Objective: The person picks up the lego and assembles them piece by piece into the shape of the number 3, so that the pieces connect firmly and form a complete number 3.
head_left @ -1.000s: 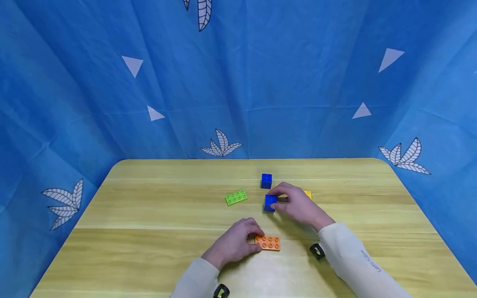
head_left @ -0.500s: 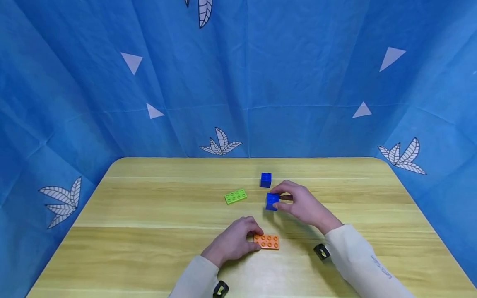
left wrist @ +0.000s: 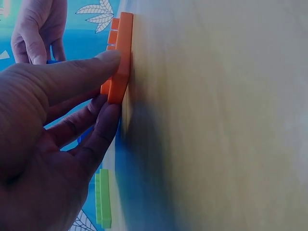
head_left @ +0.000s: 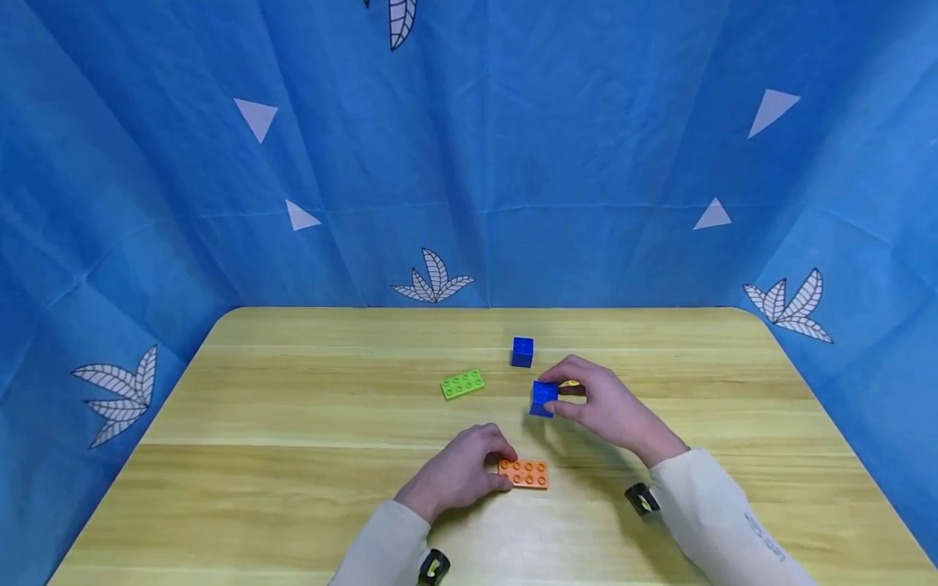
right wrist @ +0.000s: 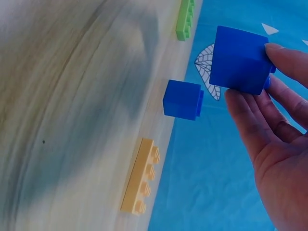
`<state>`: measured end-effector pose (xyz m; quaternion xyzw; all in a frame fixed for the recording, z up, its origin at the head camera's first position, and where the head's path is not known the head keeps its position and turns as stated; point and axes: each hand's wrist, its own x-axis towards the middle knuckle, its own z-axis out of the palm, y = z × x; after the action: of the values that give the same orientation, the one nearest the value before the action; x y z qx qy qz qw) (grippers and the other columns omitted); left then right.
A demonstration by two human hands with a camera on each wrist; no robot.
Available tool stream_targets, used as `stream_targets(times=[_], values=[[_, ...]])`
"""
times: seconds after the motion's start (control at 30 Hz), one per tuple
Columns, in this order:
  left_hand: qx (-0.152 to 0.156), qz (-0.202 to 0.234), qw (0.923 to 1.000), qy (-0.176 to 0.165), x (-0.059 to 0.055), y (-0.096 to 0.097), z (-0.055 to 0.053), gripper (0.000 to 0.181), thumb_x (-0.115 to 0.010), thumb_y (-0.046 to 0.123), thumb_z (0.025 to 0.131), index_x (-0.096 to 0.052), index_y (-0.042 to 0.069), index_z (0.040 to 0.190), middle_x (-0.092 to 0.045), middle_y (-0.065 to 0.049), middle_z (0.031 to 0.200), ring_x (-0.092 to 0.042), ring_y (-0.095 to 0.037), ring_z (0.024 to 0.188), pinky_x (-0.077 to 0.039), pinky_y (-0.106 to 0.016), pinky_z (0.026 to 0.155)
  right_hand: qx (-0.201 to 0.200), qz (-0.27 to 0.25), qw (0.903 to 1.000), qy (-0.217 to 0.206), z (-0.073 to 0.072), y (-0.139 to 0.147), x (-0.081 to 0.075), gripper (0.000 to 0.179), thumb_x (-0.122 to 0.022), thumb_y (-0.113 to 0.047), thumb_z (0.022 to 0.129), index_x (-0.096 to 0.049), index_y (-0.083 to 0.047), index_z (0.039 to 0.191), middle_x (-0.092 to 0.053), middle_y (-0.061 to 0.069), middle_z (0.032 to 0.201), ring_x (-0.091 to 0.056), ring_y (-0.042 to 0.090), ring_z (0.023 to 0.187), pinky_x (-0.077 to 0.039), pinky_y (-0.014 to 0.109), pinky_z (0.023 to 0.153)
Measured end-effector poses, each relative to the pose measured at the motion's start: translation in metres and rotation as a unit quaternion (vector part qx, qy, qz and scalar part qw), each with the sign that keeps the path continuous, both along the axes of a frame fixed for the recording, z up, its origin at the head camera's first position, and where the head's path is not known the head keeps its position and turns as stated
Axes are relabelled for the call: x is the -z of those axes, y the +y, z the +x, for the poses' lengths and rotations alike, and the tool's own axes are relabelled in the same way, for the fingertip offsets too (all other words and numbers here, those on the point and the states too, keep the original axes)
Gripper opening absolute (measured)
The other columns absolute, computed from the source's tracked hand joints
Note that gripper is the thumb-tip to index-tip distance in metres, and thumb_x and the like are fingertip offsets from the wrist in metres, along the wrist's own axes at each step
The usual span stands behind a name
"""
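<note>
My left hand [head_left: 462, 472] pinches the left end of a flat orange building brick [head_left: 529, 474] between thumb and fingers. In the left wrist view the orange brick [left wrist: 124, 57] lies on the table, its studs facing up. My right hand [head_left: 611, 403] holds a blue cube-shaped brick [head_left: 543, 398] by its sides. The right wrist view shows that blue brick [right wrist: 240, 60] raised off the table. A second blue brick [head_left: 523, 352] stands on the table behind it.
A flat green brick [head_left: 462, 384] lies left of the blue bricks. A yellow brick [right wrist: 138, 177] is on the table, mostly hidden behind my right hand in the head view. Blue patterned cloth [head_left: 586, 163] hangs around the wooden table [head_left: 293, 407].
My right hand has moved slightly right with the blue brick and lifted it. The left hand stays on the orange brick. The head view has shifted slightly.
</note>
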<state>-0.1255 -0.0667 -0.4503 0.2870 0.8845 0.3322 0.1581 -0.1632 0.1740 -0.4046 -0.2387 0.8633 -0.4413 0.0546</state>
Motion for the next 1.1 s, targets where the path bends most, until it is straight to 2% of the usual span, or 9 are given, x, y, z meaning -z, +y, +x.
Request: stream_targets(times=[0.27,0.53,0.87,1.1], values=[[0.003,0.005,0.9999,-0.009,0.003,-0.001,0.001,0.024,-0.080,0.014,0.083,-0.072,0.010,0.105,-0.057,0.012,0.094,-0.054,-0.002,0.087,-0.047,-0.021,0.083,0.003,-0.007,1.0000,-0.005,0.007,0.002,0.001,0.030,-0.073,-0.009,0.089,-0.065,-0.010,0.118,-0.060,0.000,0.112,-0.062,0.027,0.106,-0.051,0.046,0.091],[0.009,0.007,0.9999,0.005,0.002,0.000,0.000,0.025,-0.080,0.014,0.083,-0.072,0.009,0.106,-0.058,0.011,0.095,-0.054,-0.003,0.088,-0.047,-0.020,0.082,-0.001,-0.016,0.9999,-0.002,0.011,0.007,-0.001,0.029,-0.073,-0.009,0.090,-0.066,-0.011,0.118,-0.060,0.000,0.112,-0.061,0.028,0.106,-0.051,0.046,0.092],[0.001,0.016,0.9998,-0.013,0.002,-0.001,0.002,0.025,-0.081,0.013,0.082,-0.072,0.009,0.104,-0.058,0.011,0.093,-0.054,-0.003,0.086,-0.048,-0.021,0.081,-0.016,-0.050,0.9979,-0.039,0.023,0.007,0.003,0.027,-0.072,-0.010,0.090,-0.066,-0.013,0.116,-0.060,0.001,0.112,-0.061,0.029,0.107,-0.050,0.045,0.093],[-0.002,0.018,0.9997,-0.016,-0.001,0.000,-0.003,0.025,-0.082,0.013,0.081,-0.072,0.008,0.104,-0.057,0.011,0.092,-0.054,-0.003,0.084,-0.048,-0.020,0.079,-0.019,-0.051,0.9984,-0.014,0.026,0.008,-0.001,0.027,-0.073,-0.007,0.089,-0.066,-0.011,0.115,-0.061,0.002,0.112,-0.061,0.027,0.105,-0.052,0.038,0.092]])
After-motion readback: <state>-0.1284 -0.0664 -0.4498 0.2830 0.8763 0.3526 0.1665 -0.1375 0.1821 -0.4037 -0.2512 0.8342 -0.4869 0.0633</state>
